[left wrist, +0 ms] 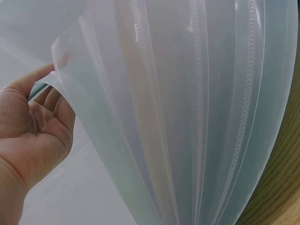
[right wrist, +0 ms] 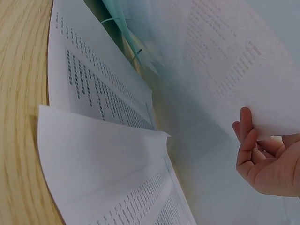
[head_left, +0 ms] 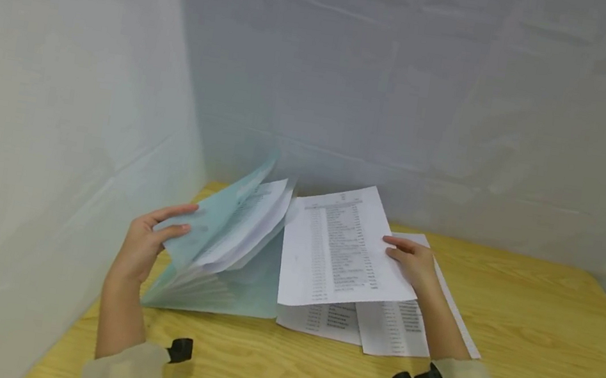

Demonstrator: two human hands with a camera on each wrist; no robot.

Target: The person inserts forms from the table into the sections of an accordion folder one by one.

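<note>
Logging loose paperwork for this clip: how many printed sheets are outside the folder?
3: one printed sheet lifted by the right hand, two lying on the table, left sheet and right sheet. More may be hidden.

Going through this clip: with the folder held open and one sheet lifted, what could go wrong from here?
The left hand holds back only the front leaves of the folder; if they slip, the pockets may fall shut. The right hand pinches the printed sheet at one edge, so it may sag or crease on entry. The loose sheets on the table overlap and could be dragged out of order.
</note>
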